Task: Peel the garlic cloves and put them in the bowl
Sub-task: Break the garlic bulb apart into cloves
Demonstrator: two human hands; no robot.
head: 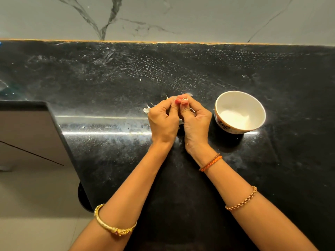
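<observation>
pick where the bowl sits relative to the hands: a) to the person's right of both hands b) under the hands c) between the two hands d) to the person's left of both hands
a: the bowl stands on the black counter to the right of the right hand, apart from it, while the left hand is further away and both hands' fingers meet on a garlic clove.

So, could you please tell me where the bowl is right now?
In the head view, the white bowl stands on the black countertop, just right of the right hand, apart from it.
</observation>
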